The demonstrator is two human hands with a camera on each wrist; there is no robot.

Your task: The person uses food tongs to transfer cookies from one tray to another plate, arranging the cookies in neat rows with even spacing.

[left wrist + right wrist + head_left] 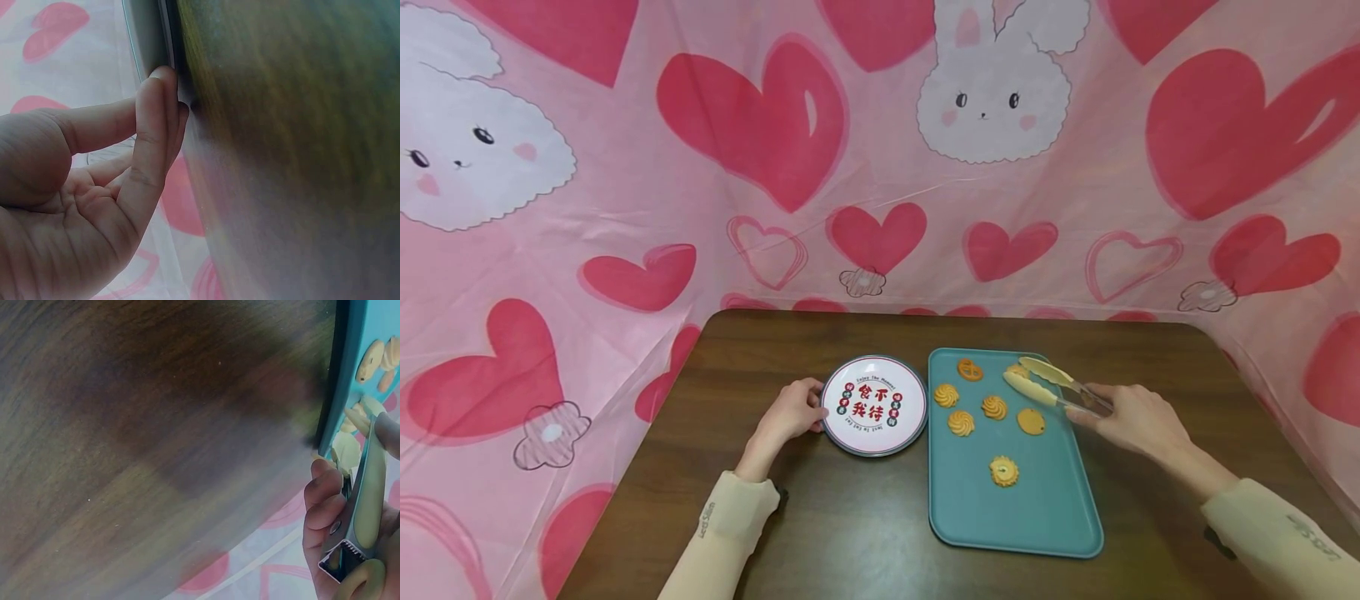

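Note:
At the plate's left edge, my left hand (795, 410) pinches the rim of a round white plate (874, 433) with red Chinese characters and a dark rim. In the left wrist view the thumb and fingers of the left hand (94, 200) meet at that rim. My right hand (1142, 423) grips metal tongs (1047, 372) with pale yellow tips. Between the tips, at the tray's far right, lies a partly hidden cookie (1017, 370). The right wrist view shows the tongs (373, 494) lying across the palm, tips over the tray.
A teal tray (1015, 521) stands right of the plate. On it are a pretzel (970, 370), several swirled cookies (994, 407), a flat round cookie (1031, 422) and a flower-shaped cookie (1003, 472). A pink heart-patterned cloth (880, 167) hangs behind the wooden table (760, 350).

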